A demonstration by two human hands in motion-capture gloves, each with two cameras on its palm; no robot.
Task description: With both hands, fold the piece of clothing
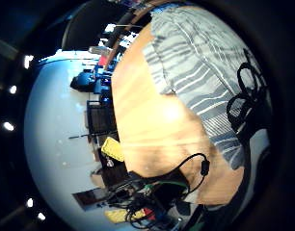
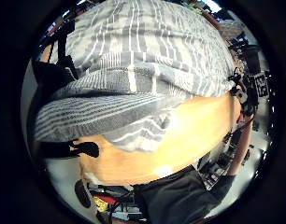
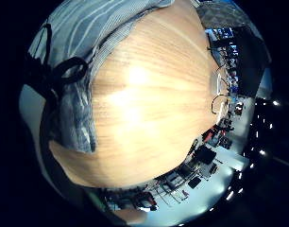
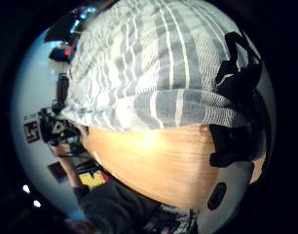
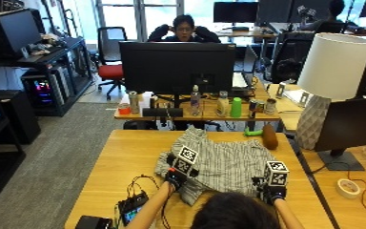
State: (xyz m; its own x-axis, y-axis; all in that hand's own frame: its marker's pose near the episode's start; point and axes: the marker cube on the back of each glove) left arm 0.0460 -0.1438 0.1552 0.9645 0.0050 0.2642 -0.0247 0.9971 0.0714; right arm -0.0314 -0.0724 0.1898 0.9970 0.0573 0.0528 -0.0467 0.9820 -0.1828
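you're early: striped garment [image 5: 224, 162] mostly spread on worktop [image 5: 119, 167]; left hand [image 5: 174, 179] and right hand [image 5: 270, 192] fingers pinch its near hem, lifted; folds remain.

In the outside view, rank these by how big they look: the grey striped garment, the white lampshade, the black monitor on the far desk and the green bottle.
Largest to smallest, as they look:
1. black monitor
2. grey striped garment, close to the monitor, so that order is unsure
3. white lampshade
4. green bottle
The garment lies nearer the camera.
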